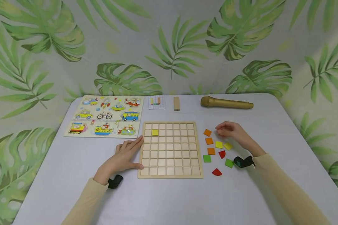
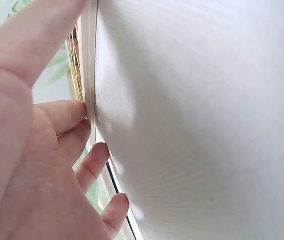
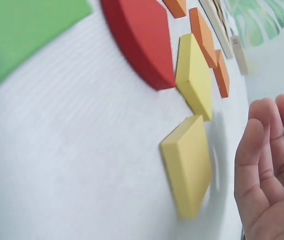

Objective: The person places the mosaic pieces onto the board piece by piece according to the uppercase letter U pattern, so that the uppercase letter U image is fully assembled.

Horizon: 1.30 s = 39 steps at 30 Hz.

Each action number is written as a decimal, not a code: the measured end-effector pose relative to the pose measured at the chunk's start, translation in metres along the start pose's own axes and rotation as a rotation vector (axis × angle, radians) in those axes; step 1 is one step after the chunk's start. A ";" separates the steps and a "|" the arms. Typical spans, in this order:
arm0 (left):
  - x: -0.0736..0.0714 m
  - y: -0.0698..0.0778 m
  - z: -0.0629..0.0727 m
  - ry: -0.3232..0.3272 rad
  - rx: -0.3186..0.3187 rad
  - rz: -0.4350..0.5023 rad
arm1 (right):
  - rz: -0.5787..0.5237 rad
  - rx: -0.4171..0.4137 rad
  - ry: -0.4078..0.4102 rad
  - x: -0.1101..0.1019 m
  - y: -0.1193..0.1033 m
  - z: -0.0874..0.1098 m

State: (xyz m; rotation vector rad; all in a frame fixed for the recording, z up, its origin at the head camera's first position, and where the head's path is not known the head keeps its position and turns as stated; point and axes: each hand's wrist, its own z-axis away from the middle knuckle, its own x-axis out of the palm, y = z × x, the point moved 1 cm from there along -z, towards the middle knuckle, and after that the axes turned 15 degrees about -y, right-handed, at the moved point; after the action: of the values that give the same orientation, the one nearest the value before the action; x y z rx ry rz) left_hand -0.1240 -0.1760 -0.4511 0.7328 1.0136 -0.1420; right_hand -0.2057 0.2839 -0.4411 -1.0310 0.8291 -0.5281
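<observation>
A wooden grid board [image 1: 170,146] lies mid-table, with one yellow square tile [image 1: 155,132] in a cell of its second row. My left hand [image 1: 126,155] rests at the board's left edge, fingertips and thumb touching the frame. In the left wrist view the fingers [image 2: 72,115] meet the wooden rim [image 2: 89,65]. Above the loose tiles right of the board, my right hand [image 1: 231,130] hovers with loosely bent fingers and no tile visible in them. Nearest to it are an orange tile [image 1: 207,132] and two yellow tiles [image 3: 194,77], one [image 3: 189,167] in front of the other.
More orange tiles [image 1: 211,151], green squares [image 1: 207,158] and red quarter-round pieces [image 1: 217,172] lie right of the board. Behind are a vehicle puzzle [image 1: 104,116], a printed grid card [image 1: 156,102], a wooden block [image 1: 176,103] and a gold microphone [image 1: 226,102].
</observation>
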 end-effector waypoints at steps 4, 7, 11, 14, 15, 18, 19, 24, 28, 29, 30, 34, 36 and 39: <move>0.000 0.000 0.000 0.005 0.002 -0.005 | -0.020 0.033 -0.009 -0.001 0.007 0.008; 0.000 0.000 0.000 0.008 0.001 -0.010 | -0.015 0.060 -0.021 -0.001 0.012 0.011; 0.000 0.000 -0.001 0.010 0.004 -0.008 | 0.007 0.056 -0.041 0.001 0.015 0.014; 0.001 -0.001 -0.001 0.009 0.007 -0.005 | 0.043 0.026 -0.060 0.005 0.014 0.015; 0.001 -0.002 -0.001 0.009 0.007 -0.004 | 0.054 0.016 -0.067 0.006 0.013 0.015; 0.002 -0.003 -0.001 0.004 0.003 -0.007 | 0.092 -0.011 -0.082 0.009 0.011 0.016; 0.002 -0.003 -0.001 0.003 0.002 -0.007 | 0.108 -0.014 -0.082 0.010 0.010 0.016; 0.001 -0.002 0.000 0.000 0.000 -0.008 | 0.188 0.001 -0.067 0.015 0.009 0.015; 0.000 -0.001 0.001 0.000 -0.005 -0.008 | 0.259 -0.005 -0.049 0.018 0.010 0.015; 0.000 -0.001 0.001 0.000 -0.006 -0.007 | 0.278 -0.012 -0.044 0.019 0.010 0.016; 0.000 -0.001 0.001 0.001 -0.006 -0.005 | 0.298 -0.017 -0.039 0.020 0.009 0.016; 0.001 -0.002 0.001 0.001 -0.003 -0.003 | 0.367 -0.020 -0.022 0.024 0.007 0.016; 0.001 -0.003 0.000 0.003 0.000 -0.004 | 0.389 -0.010 -0.015 0.025 0.006 0.015; 0.002 -0.003 0.000 0.001 0.001 -0.005 | 0.415 0.001 -0.006 0.027 0.003 0.015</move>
State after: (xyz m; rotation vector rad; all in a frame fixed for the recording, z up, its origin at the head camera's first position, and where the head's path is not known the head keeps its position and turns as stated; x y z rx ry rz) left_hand -0.1247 -0.1774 -0.4540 0.7316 1.0167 -0.1467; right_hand -0.1781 0.2739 -0.4495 -0.8277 1.0049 -0.1721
